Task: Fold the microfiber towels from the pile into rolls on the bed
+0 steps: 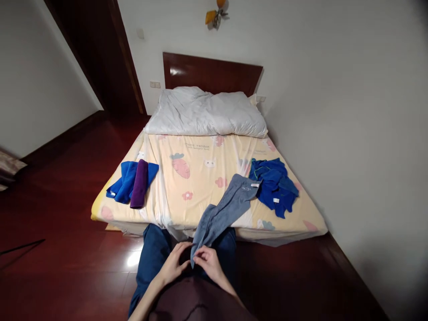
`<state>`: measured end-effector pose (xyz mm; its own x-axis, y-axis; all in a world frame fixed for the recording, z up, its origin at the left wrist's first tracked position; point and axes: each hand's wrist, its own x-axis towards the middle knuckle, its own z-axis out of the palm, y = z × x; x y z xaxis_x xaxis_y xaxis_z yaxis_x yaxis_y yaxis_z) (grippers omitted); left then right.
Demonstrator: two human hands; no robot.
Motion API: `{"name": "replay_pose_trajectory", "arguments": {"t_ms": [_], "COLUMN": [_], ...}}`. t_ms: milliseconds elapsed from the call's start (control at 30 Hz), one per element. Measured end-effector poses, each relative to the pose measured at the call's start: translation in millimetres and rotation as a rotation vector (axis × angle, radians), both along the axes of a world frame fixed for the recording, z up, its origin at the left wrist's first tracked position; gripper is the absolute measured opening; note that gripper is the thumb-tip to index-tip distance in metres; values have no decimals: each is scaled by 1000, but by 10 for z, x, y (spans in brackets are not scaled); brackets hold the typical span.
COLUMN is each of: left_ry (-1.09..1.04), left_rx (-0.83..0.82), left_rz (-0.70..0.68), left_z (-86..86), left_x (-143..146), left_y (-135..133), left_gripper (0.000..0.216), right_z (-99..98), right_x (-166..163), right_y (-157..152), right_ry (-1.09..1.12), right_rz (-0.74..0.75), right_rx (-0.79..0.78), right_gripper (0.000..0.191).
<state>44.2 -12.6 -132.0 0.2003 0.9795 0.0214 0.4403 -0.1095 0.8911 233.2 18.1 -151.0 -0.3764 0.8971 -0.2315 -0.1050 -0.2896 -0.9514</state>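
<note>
A grey-blue towel [227,209] trails from the foot of the bed [200,178] down toward my lap. My right hand [209,263] pinches its near corner, fingers closed on the cloth. My left hand [174,265] is beside it with curled fingers touching the same corner edge. A pile of crumpled blue cloths [274,185] lies on the bed's right side, next to the towel's far end. On the left side lie rolled blue towels [125,182] with a rolled purple towel [139,183] on top.
The bed has a yellow cartoon-print sheet, a white duvet [205,111] at the head and a dark wooden headboard [212,73]. Dark red wooden floor [67,232] surrounds it. A white wall runs close along the right. A dark doorway [100,53] is at the back left.
</note>
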Motion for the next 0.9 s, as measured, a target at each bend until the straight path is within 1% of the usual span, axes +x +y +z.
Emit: {"name": "replay_pose_trajectory", "arguments": {"t_ms": [67,133,233,367,433,533,600,700,800,867,900], "left_ry": [-5,-21,-27,-8,-6,-4,-13,-21,24,103,155], "left_rx": [27,44,98,161,155,131,112,83,132,232,294], "left_rz": [-39,-25,74,231,303,373,366,296,243,264,299], "left_z": [68,121,176,193,183,182,212,300,383,414,425], "left_x": [100,159,123,-56,-134,-200,-207,-180,-153,-162,-179], "left_y": [37,55,46,-49,-126,-237,-287,-320,-337,-365,-385], "left_gripper": [50,50,42,29,25,24,25,27,27,25,24], "right_z": [164,289,377,404,441,543,616,684,690,675,668], "right_x": [76,72,-79,-352,-447,-511,-519,-519,-528,-536,-538], "right_y": [141,253,298,151,34,-118,-170,-173,-146,-144,-147], "right_ry": [16,-11,-39,-40,-133,-376,-531,-689,-689,-665,-660], "right_rz": [49,77,96,71,59,129,175,186,283,339,344], "right_rx": [2,49,127,220,351,630,750,803,835,827,815], "right_gripper": [39,40,33,25,23,28,24,10,8,13,16]}}
